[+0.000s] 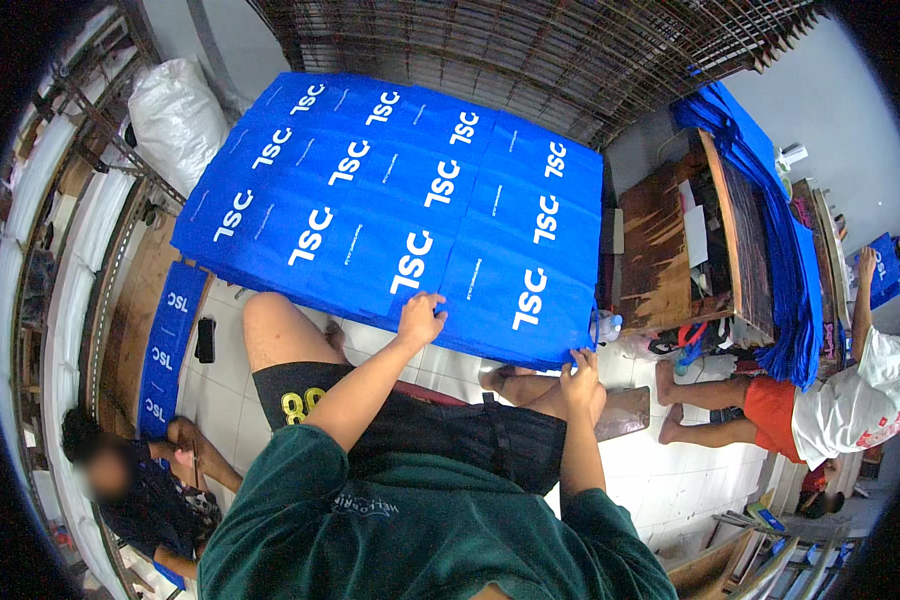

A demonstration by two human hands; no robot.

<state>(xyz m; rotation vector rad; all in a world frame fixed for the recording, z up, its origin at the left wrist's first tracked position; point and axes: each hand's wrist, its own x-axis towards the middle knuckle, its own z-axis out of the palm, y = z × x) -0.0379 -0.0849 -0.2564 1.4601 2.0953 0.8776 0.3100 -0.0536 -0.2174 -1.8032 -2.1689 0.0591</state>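
Note:
A large blue fabric sheet [370,215] printed with rows of white lettering lies spread in front of me, over a flat surface that it mostly covers. My left hand [423,320] is closed at the sheet's near edge, its fingers curled over the cloth. Farther right, my right hand [583,385] pinches the sheet near its front right corner. Both forearms reach forward over my lap.
A clear bottle [608,325] stands by the sheet's right corner. Beyond it is a wooden cabinet [670,240] draped with blue fabric [785,270]. A blue printed strip [160,350], a phone [206,340] and a seated person [120,500] are at left; another person [840,400] works at right.

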